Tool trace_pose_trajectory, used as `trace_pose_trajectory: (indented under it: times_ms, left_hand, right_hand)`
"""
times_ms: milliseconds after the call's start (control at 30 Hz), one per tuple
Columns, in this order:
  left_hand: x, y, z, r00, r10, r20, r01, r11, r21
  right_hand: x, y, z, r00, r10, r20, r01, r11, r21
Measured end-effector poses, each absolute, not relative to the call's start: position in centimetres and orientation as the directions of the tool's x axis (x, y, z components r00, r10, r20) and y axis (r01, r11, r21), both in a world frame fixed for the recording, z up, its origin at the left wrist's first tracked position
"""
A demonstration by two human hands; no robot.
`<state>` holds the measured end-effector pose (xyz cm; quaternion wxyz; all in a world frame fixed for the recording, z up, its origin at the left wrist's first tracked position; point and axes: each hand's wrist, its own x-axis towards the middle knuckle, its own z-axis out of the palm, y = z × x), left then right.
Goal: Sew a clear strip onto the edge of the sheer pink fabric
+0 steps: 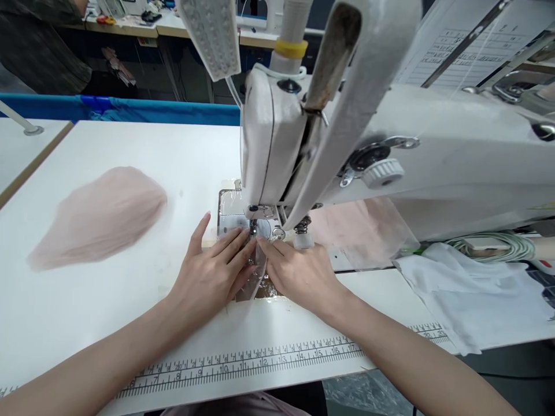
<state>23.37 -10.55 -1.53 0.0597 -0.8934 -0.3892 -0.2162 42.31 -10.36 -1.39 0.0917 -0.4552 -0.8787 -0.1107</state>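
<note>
A white sewing machine (264, 144) stands in front of me, its presser foot (253, 226) down low between my fingertips. Beneath the foot runs a narrow, sheer pale piece of fabric (259, 271) that comes toward me between both hands. My left hand (217, 266) lies palm down left of the foot, fingers stretched and spread, the fingertips touching the fabric's edge. On the right, my right hand (299, 271) has its fingers curled together, the index finger pointing at the foot, closed on the fabric. Its thumb is hidden.
A pink sheer fabric piece (104, 216) lies at left on the white table. Another pink piece (359, 231) sits under the machine arm. White cloth (481, 294) and a coiled green cord (498, 247) lie at right. A ruler tape (243, 367) lines the front edge. A person (43, 52) is beyond.
</note>
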Motion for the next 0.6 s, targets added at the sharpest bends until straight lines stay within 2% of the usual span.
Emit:
trace_pose_trajectory:
  times_ms: [400, 600]
  left_hand:
    - [23.41, -10.62, -1.49, 0.601, 0.689, 0.405, 0.733, -0.677, 0.063]
    - [23.36, -10.72, -1.28, 0.63, 0.667, 0.398, 0.722, -0.692, 0.015]
  right_hand:
    - [42.36, -10.3, -1.17, -0.581, 0.778, 0.241, 0.813, 0.568, 0.127]
    - [42.78, -10.27, -0.5, -0.59, 0.773, 0.234, 0.798, 0.603, 0.02]
